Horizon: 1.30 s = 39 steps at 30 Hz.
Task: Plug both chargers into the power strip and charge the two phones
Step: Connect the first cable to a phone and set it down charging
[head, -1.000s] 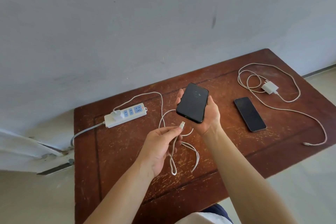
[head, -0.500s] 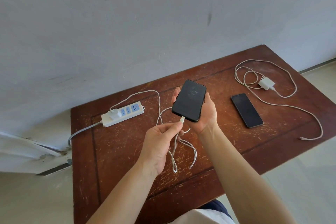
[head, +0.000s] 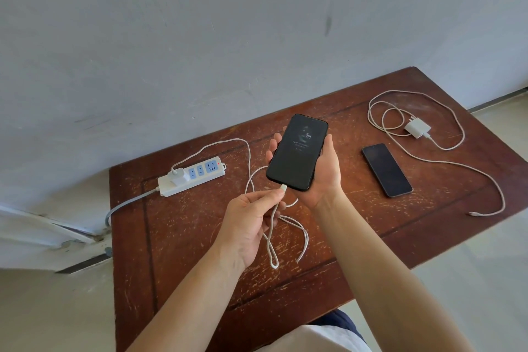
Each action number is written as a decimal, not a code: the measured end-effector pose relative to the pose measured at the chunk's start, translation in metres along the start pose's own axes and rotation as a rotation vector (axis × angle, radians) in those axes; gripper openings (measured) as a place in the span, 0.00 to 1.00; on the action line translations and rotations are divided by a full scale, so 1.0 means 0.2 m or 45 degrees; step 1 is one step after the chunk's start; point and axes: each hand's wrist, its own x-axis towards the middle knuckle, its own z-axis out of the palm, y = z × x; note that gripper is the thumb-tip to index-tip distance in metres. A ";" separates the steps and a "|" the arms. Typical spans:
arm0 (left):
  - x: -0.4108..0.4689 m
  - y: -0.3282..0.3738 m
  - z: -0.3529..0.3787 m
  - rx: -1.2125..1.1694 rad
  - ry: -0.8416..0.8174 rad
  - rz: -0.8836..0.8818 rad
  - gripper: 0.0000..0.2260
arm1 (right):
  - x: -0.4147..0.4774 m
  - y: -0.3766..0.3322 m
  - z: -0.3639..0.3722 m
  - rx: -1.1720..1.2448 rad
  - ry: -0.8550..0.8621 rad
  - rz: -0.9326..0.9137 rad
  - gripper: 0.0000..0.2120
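My right hand (head: 323,177) holds a black phone (head: 297,151) above the table, its screen faintly lit. My left hand (head: 251,223) pinches the white cable (head: 273,234) just behind its connector (head: 283,188), which sits in the phone's bottom port. That cable runs back to a white charger (head: 177,175) plugged into the white power strip (head: 192,176) at the table's left. A second black phone (head: 387,170) lies flat to the right, screen dark. The second white charger (head: 417,128) lies unplugged at the far right, its cable (head: 457,164) looping to a loose end near the right edge.
The worn brown wooden table (head: 185,237) stands against a grey wall. The strip's grey cord (head: 128,203) drops off the table's left side. White boards lie on the floor at the left.
My left hand has brought the connector up into the bottom of the held phone, and the phone's screen has lit up faintly. The view has shifted slightly.
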 end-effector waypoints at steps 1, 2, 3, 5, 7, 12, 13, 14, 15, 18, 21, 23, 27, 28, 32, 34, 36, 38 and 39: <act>0.00 0.00 -0.01 -0.007 -0.003 -0.007 0.05 | 0.00 0.00 0.00 -0.003 0.004 -0.004 0.35; 0.01 0.00 -0.01 -0.007 -0.005 -0.012 0.05 | 0.00 0.00 0.00 -0.009 0.000 -0.005 0.35; 0.01 0.00 -0.01 -0.003 -0.007 -0.013 0.05 | 0.00 0.01 0.00 -0.020 -0.006 -0.005 0.35; 0.01 0.00 -0.02 0.002 -0.011 -0.015 0.05 | 0.00 0.01 0.01 -0.053 -0.018 -0.007 0.35; 0.02 0.00 -0.02 -0.007 -0.007 -0.017 0.05 | 0.00 0.02 0.01 -0.084 -0.020 -0.018 0.35; 0.02 0.02 -0.04 -0.009 0.008 -0.014 0.05 | 0.02 0.04 0.03 -0.095 -0.016 -0.031 0.37; 0.02 0.02 -0.04 -0.006 0.001 -0.015 0.05 | 0.02 0.04 0.03 -0.104 -0.017 -0.029 0.37; 0.02 0.02 -0.05 -0.003 -0.007 -0.016 0.05 | 0.03 0.04 0.04 -0.117 -0.019 -0.024 0.38; 0.02 0.02 -0.05 -0.002 -0.016 -0.018 0.05 | 0.03 0.04 0.04 -0.132 -0.020 -0.015 0.38; 0.01 0.03 -0.06 0.017 -0.034 -0.014 0.06 | 0.04 0.04 0.04 -0.156 -0.035 0.027 0.40; 0.00 0.03 -0.07 0.055 -0.045 0.001 0.06 | 0.05 0.04 0.03 -0.108 -0.061 0.083 0.40; 0.00 0.04 -0.07 0.058 -0.059 0.003 0.05 | 0.06 0.04 0.01 -0.089 -0.066 0.110 0.40; 0.01 0.04 -0.08 0.081 -0.062 -0.005 0.06 | 0.08 0.05 0.00 -0.075 -0.071 0.107 0.39; 0.01 0.04 -0.08 0.080 -0.058 -0.007 0.06 | 0.08 0.05 0.00 -0.079 -0.074 0.101 0.39; 0.01 0.04 -0.09 0.090 -0.047 -0.010 0.05 | 0.08 0.05 0.00 -0.121 -0.076 0.095 0.39; 0.01 0.03 -0.09 0.103 -0.044 -0.010 0.05 | 0.08 0.05 0.00 -0.134 -0.071 0.103 0.39; 0.01 0.03 -0.09 0.113 -0.044 -0.012 0.06 | 0.08 0.04 -0.01 -0.139 -0.062 0.105 0.38; 0.01 0.03 -0.09 0.113 -0.045 -0.018 0.06 | 0.09 0.04 -0.02 -0.146 -0.059 0.101 0.37; 0.01 0.03 -0.09 0.111 -0.046 -0.020 0.06 | 0.09 0.04 -0.02 -0.151 -0.060 0.098 0.37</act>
